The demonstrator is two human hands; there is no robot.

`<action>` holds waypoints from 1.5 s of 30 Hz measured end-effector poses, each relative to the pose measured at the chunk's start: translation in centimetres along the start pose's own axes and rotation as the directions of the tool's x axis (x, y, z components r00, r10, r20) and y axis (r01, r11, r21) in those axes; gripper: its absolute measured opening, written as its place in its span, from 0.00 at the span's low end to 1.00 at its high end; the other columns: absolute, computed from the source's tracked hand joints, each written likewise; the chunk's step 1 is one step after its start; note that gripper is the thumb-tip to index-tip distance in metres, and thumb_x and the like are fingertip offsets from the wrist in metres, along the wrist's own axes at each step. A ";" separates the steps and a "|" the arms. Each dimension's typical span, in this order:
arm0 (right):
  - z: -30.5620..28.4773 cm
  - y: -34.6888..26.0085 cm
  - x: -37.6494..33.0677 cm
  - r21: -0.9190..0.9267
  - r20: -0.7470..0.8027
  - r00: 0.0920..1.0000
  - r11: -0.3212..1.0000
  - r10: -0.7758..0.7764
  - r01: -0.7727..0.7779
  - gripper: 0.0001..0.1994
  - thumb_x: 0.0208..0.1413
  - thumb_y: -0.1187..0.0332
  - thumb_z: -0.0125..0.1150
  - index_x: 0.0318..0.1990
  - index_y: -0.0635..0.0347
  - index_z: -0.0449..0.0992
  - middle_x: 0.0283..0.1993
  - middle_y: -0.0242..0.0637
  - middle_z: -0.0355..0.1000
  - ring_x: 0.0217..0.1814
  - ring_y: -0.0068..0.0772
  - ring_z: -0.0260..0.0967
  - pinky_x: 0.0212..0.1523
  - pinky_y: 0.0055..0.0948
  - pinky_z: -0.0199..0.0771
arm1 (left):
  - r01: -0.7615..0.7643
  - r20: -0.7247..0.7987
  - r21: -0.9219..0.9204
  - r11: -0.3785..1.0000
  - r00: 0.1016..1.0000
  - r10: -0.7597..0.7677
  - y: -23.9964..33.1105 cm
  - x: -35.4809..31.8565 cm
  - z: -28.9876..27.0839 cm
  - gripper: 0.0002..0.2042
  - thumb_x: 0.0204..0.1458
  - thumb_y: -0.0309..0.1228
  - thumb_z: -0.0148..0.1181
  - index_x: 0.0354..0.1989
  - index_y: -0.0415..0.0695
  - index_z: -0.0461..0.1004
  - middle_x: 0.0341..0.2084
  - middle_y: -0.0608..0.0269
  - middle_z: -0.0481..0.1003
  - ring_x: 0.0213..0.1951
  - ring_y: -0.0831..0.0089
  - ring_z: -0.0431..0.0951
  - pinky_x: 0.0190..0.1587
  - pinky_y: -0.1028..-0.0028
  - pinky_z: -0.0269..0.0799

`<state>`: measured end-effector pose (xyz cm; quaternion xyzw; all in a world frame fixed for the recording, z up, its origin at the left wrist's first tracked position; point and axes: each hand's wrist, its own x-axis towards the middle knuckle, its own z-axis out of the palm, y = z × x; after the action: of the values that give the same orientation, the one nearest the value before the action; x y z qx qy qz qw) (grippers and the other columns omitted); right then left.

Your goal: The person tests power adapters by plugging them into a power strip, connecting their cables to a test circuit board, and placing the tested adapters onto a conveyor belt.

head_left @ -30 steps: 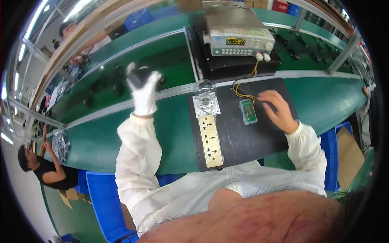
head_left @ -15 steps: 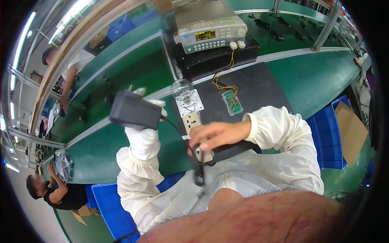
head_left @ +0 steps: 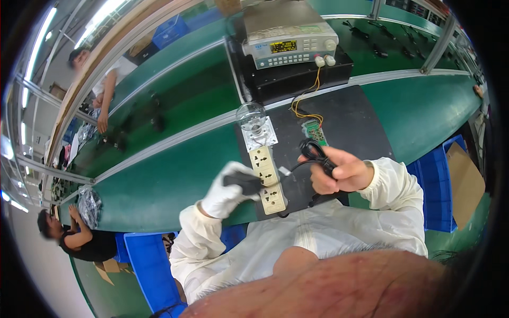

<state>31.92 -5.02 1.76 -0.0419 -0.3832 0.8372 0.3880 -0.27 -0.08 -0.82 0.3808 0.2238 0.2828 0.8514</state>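
My gloved left hand (head_left: 218, 197) is closed round a black power adapter (head_left: 243, 182), held over the left side of a cream power strip (head_left: 273, 200). Black cable runs from the adapter toward my bare right hand (head_left: 347, 172), which grips a looped bundle of the cable (head_left: 315, 152). A small pale tag (head_left: 284, 171) hangs on the cable between the hands. Beyond the strip, a clear glass bulb (head_left: 250, 115) stands on a white square base (head_left: 269, 139). Just past my right hand, a green circuit board (head_left: 314, 131) lies on the black mat (head_left: 360, 119), partly hidden by the cable.
A grey bench instrument (head_left: 291, 45) with a lit display stands at the back, its yellow wires (head_left: 306, 103) leading to the board. Blue bins (head_left: 146, 265) flank me below the green bench (head_left: 159, 193). Two people work to the left. Black cords (head_left: 382, 32) lie on the far belt.
My left hand has brought the adapter down and right, toward the power strip. My right hand has lifted off the strip and moved right, now raising the cable bundle.
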 end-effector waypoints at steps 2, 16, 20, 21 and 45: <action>0.0 -0.7 0.1 0.029 -0.025 1.000 0.999 -0.016 0.016 0.31 0.62 0.62 0.53 0.68 0.68 0.53 0.28 0.31 0.64 0.24 0.22 0.58 0.30 0.26 0.57 | 0.155 0.010 -0.015 0.988 0.988 -0.155 -1.5 -0.2 2.0 0.29 0.45 0.37 0.72 0.54 0.42 0.65 0.54 0.47 0.70 0.53 0.53 0.75 0.55 0.54 0.75; -4.2 2.9 -1.5 0.108 -0.325 0.808 0.868 0.491 -0.484 0.20 0.68 0.59 0.51 0.60 0.62 0.67 0.45 0.34 0.74 0.41 0.26 0.73 0.49 0.33 0.76 | -0.428 -0.283 0.372 0.824 0.793 0.540 -3.5 3.8 0.7 0.23 0.68 0.44 0.38 0.65 0.43 0.59 0.36 0.63 0.72 0.36 0.75 0.72 0.42 0.75 0.70; -3.6 3.4 -1.9 0.051 -0.323 0.772 0.825 0.547 -0.563 0.18 0.67 0.63 0.54 0.59 0.62 0.68 0.43 0.31 0.74 0.40 0.21 0.72 0.45 0.27 0.74 | -0.314 -0.307 0.633 0.708 0.738 0.601 -4.6 5.1 -1.9 0.18 0.68 0.39 0.40 0.60 0.43 0.63 0.39 0.61 0.72 0.38 0.75 0.73 0.43 0.74 0.71; -3.9 3.4 -2.2 0.117 -0.334 0.766 0.830 0.550 -0.545 0.17 0.67 0.63 0.54 0.58 0.61 0.69 0.42 0.30 0.74 0.40 0.20 0.71 0.44 0.25 0.74 | -0.289 -0.166 0.847 0.447 0.654 0.738 -4.9 5.5 -2.0 0.17 0.68 0.40 0.40 0.59 0.44 0.64 0.41 0.61 0.71 0.39 0.76 0.73 0.42 0.74 0.72; -11.0 -2.4 -0.9 -0.601 -0.606 0.764 0.756 -0.220 -0.259 0.08 0.66 0.71 0.54 0.46 0.66 0.74 0.35 0.31 0.72 0.35 0.20 0.72 0.41 0.24 0.75 | -0.146 -0.329 0.809 0.570 0.691 0.644 -4.0 9.6 -2.4 0.15 0.67 0.36 0.43 0.55 0.40 0.67 0.48 0.59 0.70 0.50 0.72 0.68 0.57 0.73 0.63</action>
<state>38.03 2.02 -4.58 -0.4635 -0.4928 0.5860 0.4459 6.67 5.20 -6.97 0.6194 0.4737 0.4672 0.4167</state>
